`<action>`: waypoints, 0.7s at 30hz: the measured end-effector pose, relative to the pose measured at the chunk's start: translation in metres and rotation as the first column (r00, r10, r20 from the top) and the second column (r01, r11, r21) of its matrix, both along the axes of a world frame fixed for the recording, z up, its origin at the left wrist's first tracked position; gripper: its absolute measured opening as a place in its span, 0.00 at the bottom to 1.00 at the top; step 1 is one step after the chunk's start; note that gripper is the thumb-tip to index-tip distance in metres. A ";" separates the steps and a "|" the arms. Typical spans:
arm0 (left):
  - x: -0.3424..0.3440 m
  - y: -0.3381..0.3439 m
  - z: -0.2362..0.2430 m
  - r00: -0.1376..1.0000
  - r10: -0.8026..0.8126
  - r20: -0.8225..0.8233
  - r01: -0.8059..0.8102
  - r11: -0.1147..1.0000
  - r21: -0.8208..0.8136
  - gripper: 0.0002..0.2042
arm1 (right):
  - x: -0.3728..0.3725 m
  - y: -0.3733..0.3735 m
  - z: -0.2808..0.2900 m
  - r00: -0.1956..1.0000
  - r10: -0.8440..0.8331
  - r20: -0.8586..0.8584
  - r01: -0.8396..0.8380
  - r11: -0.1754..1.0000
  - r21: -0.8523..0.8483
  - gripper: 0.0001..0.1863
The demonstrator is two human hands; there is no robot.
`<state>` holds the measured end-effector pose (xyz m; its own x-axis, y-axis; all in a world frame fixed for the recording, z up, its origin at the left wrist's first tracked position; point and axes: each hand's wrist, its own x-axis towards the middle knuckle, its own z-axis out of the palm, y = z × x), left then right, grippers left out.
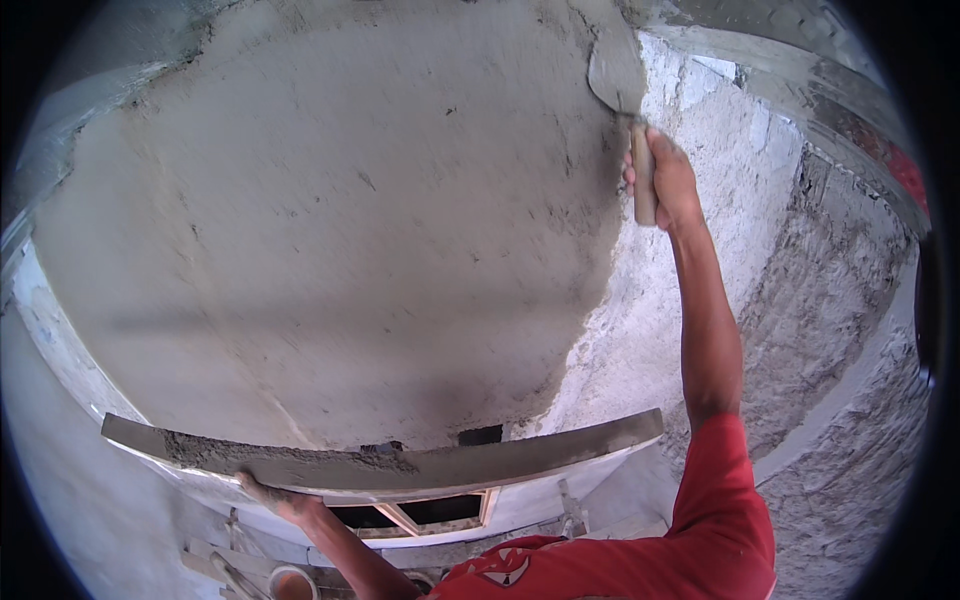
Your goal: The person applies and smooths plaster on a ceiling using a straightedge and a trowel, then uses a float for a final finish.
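My right hand (674, 185) is wrapped round the handle of a trowel (643, 180) at the upper right, my arm stretched out. The trowel's blade lies against the grey wet plaster (350, 220), close to its border with the rough whitish surface (690, 200). Low in the view, my left hand (288, 502) grips the edge of a long straight board (530, 462), its fingers partly hidden behind it. Grey mortar is smeared along the board's left and middle part. The board spans crosswise in front of the plaster's lower part.
Below the board, a wooden frame (405, 519) surrounds dark openings. A round bucket-like container (293, 583) stands at the bottom left beside pale boards or pipes. Rough, unevenly coated masonry (840, 270) runs down the right side. A pale ledge (770, 60) crosses the upper right.
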<state>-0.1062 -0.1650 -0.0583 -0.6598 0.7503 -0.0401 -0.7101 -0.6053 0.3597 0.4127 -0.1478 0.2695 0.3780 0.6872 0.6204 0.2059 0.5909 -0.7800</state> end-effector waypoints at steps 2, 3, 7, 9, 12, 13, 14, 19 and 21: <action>0.002 0.000 0.002 1.000 -0.009 -0.015 0.009 1.000 0.016 0.32 | 0.010 -0.006 -0.021 0.999 -0.042 -0.024 0.041 0.999 -0.014 0.19; 0.003 0.000 0.002 1.000 -0.014 -0.025 0.015 1.000 0.025 0.33 | 0.017 -0.011 -0.033 0.996 -0.082 -0.035 0.081 0.996 -0.024 0.19; -0.006 0.003 -0.005 0.997 -0.074 -0.034 0.076 0.995 0.062 0.35 | -0.002 -0.035 -0.053 0.980 -0.195 0.030 0.196 0.980 -0.043 0.25; -0.010 0.004 -0.007 0.996 -0.076 -0.050 0.081 0.992 0.101 0.35 | -0.018 -0.036 -0.039 0.984 -0.157 0.082 0.155 0.987 0.030 0.24; -0.010 0.007 -0.009 0.995 -0.077 -0.065 0.083 0.992 0.098 0.35 | -0.030 -0.033 0.001 0.981 -0.126 0.145 0.120 0.991 0.052 0.24; -0.008 0.008 -0.008 0.996 -0.073 -0.055 0.077 0.994 0.078 0.35 | -0.035 -0.030 0.015 0.985 -0.104 0.135 0.098 0.994 0.050 0.24; -0.007 0.007 -0.006 0.997 -0.067 -0.046 0.069 0.996 0.058 0.35 | -0.039 -0.026 0.028 0.989 -0.080 0.125 0.075 0.996 0.049 0.24; -0.007 0.011 -0.009 1.000 -0.029 0.000 0.029 1.000 0.001 0.33 | -0.064 -0.011 0.066 0.979 -0.121 0.163 0.132 0.990 -0.055 0.21; -0.001 0.010 -0.002 0.999 0.044 0.005 -0.044 0.995 -0.085 0.31 | -0.074 -0.017 0.069 0.968 -0.123 0.220 0.144 0.986 -0.084 0.20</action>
